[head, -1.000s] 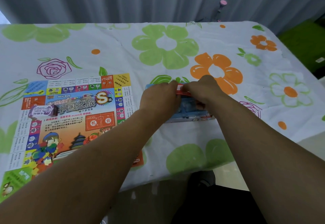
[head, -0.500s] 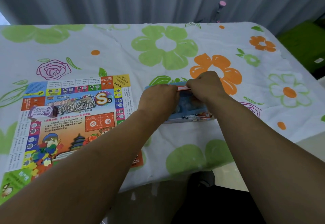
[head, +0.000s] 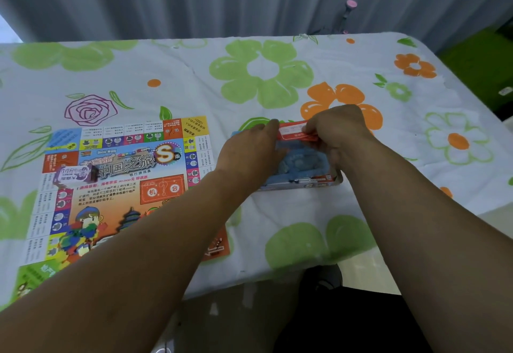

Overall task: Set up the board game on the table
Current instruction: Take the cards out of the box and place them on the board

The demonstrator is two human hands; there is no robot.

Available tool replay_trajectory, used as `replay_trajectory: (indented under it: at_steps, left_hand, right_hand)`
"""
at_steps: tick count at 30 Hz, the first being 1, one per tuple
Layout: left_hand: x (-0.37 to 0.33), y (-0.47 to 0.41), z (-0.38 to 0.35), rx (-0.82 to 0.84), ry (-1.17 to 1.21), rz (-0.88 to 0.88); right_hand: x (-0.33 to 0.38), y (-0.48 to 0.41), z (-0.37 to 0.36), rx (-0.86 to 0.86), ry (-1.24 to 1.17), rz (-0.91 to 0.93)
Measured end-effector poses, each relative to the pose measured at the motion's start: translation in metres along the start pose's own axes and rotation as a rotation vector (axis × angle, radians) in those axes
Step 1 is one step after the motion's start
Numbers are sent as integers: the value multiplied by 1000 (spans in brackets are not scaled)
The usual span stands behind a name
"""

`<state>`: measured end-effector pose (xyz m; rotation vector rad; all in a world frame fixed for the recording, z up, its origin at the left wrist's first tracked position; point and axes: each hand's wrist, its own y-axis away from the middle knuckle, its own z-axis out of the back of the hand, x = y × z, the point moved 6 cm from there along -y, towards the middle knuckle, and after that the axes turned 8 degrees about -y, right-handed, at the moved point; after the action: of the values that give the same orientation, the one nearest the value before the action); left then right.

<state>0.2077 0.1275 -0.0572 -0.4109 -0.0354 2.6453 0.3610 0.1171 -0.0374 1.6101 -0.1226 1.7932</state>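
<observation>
The colourful game board (head: 125,186) lies flat on the left of the flowered tablecloth (head: 194,80). A purple stack of play money (head: 72,173) rests on its left part. Right of the board sits the open blue game box (head: 302,166). My right hand (head: 337,130) pinches a red and white stack of cards (head: 294,134) just above the box's far side. My left hand (head: 251,150) hovers over the box's left end, its fingertips touching the left end of the cards.
A grey curtain hangs behind the table. A pink-topped stand (head: 350,10) rises past the far edge. A green surface (head: 477,67) lies beyond the table's right corner. The table's near edge runs just below the box.
The red card stack has come up out of the box and shows more fully. My right hand has shifted slightly up and right with it; the left hand has eased off to the left.
</observation>
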Motion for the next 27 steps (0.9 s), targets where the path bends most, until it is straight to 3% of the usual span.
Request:
replay_trajectory:
  at_steps: [7,11,22,27]
  left_hand:
    - [4,11,22,-5,131,37]
    - [11,19,38,19,55,-12]
    - [67,48,53,170,19,141]
    - [92,60,55,192,55,193]
  right_hand:
    - [13,21,-6,81,-24,42]
    - [10,38,-26,214,4,32]
    - [1,71,-98,494,88,30]
    - [-3,82,-126,536,151,52]
